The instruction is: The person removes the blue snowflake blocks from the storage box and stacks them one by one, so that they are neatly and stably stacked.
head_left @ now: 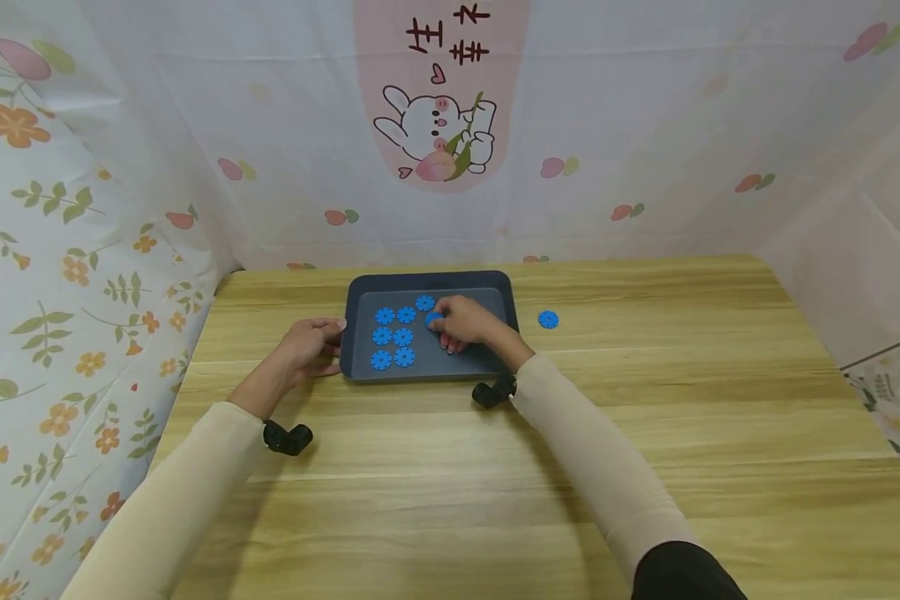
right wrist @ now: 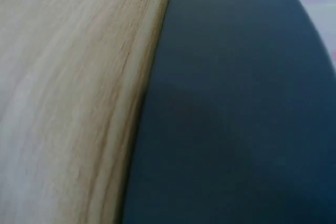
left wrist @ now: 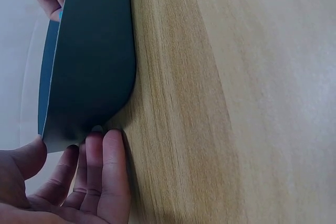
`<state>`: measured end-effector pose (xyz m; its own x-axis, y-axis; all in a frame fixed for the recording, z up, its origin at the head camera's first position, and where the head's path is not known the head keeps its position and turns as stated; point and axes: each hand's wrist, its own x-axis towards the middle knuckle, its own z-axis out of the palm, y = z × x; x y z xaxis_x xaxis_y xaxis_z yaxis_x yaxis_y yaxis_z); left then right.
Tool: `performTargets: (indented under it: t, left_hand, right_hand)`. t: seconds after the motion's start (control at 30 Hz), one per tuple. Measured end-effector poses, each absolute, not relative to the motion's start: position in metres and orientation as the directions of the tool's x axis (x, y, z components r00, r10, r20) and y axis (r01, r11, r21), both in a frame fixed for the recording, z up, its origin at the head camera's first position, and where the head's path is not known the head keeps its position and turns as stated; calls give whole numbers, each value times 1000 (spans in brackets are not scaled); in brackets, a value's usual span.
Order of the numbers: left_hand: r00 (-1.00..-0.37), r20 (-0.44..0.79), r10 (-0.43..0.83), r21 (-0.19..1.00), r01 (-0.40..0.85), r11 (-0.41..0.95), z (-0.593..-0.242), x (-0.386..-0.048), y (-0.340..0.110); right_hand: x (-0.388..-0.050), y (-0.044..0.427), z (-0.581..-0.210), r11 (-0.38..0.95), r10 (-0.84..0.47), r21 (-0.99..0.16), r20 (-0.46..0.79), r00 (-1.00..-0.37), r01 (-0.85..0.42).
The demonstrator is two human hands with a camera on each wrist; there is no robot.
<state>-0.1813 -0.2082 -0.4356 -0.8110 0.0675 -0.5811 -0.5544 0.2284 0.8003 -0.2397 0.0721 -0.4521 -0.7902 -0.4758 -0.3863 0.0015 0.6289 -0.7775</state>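
Note:
A dark grey tray (head_left: 429,282) lies on the wooden table, holding several blue notched discs (head_left: 382,336) grouped in its left half. My left hand (head_left: 311,348) is at the tray's left end; in the left wrist view its thumb (left wrist: 31,157) meets the rim and the fingers bend against the outer wall. Over the middle of the tray, my right hand (head_left: 463,323) pinches one blue notched disc (head_left: 432,320) between thumb and fingers. The right wrist view shows the tray's outer wall (right wrist: 226,103), with the right hand out of sight.
Another blue notched disc (head_left: 548,319) lies on the wooden table (head_left: 645,400) to the right of the tray. Behind the table hangs a printed cloth (head_left: 607,108), and a floral cloth (head_left: 67,333) runs along the left side.

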Motion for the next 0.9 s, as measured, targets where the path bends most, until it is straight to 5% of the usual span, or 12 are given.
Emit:
performTargets:
  t: [0.9]
  left_hand:
    - [-808,-585,74,798,-556,233,-436,-181,-208]
  right_hand:
    - [-226,123,-429,386,-328,-911,-282,-902,144]
